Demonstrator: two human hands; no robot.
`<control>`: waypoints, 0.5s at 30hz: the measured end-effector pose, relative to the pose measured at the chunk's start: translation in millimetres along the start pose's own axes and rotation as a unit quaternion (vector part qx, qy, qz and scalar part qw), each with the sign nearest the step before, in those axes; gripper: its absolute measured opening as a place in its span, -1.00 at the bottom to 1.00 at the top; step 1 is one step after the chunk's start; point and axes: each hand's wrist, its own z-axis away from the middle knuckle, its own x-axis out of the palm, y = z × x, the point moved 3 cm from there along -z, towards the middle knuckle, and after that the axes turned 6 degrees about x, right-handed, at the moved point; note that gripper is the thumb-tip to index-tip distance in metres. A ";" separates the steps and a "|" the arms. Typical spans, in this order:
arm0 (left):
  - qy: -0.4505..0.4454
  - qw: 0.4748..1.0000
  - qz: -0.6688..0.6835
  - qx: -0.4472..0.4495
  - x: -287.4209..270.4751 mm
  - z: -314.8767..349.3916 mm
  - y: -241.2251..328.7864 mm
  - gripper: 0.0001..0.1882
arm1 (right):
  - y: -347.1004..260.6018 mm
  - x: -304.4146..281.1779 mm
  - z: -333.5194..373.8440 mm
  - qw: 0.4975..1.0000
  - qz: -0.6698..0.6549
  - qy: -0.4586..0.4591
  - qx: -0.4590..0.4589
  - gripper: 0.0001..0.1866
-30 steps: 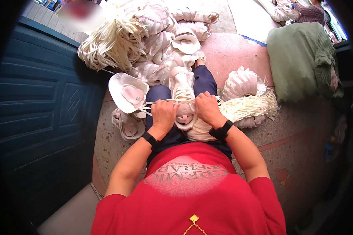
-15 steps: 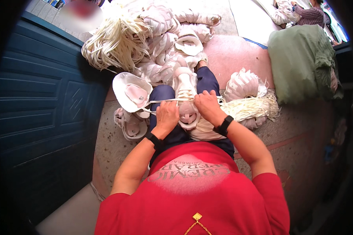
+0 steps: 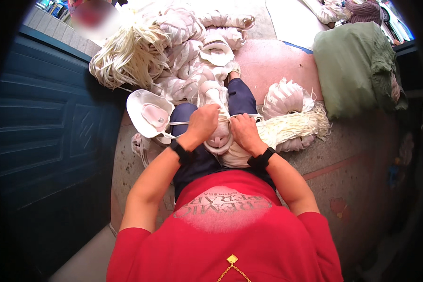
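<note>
A white and pale pink shoe upper [image 3: 212, 91] lies lengthwise between my thighs, its opening nearest my body. White shoelace [image 3: 181, 123] runs out to both sides of its eyelet area. Over the upper's left edge, my left hand [image 3: 204, 123] is bent with the fingers closed, fingertips at the eyelets; the hand partly hides what it pinches, which looks like the lace. My right hand [image 3: 244, 132] has its fingers closed on the lace at the right edge. Left of my knee lies another white upper [image 3: 135, 107] with a pink lining.
Bundled uppers [image 3: 185, 49] and a hank of cream laces [image 3: 127, 56] are heaped ahead. More laces [image 3: 293, 128] and a bundled upper [image 3: 286, 97] lie right of my thigh. A dark blue door [image 3: 51, 131] stands left, a green sack [image 3: 355, 70] far right. Another person's sleeve [image 3: 364, 10] shows beyond.
My left hand has moved forward and up the upper, from beside its opening to the eyelets. The right hand has come slightly nearer my body. The lace stretched between the hands no longer shows.
</note>
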 end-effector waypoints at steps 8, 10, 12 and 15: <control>-0.425 0.872 0.171 -0.172 60.1 -56.2 -6.5 -0.44 | 4.6 -0.9 2.8 0.999 -0.052 -0.011 -0.002 -0.88; -0.399 0.887 0.180 -0.149 57.3 -55.6 -6.9 -0.43 | 2.6 -3.7 2.7 0.998 -0.054 0.002 -0.017 -0.86; -0.367 0.901 0.198 -0.120 50.8 -52.2 -5.5 -0.42 | 0.0 -7.0 0.7 0.998 -0.060 0.001 -0.022 -0.85; -0.275 0.849 0.364 -0.267 32.9 -50.7 -12.0 -0.36 | -6.4 -15.1 -5.0 0.999 -0.017 0.021 -0.043 -0.90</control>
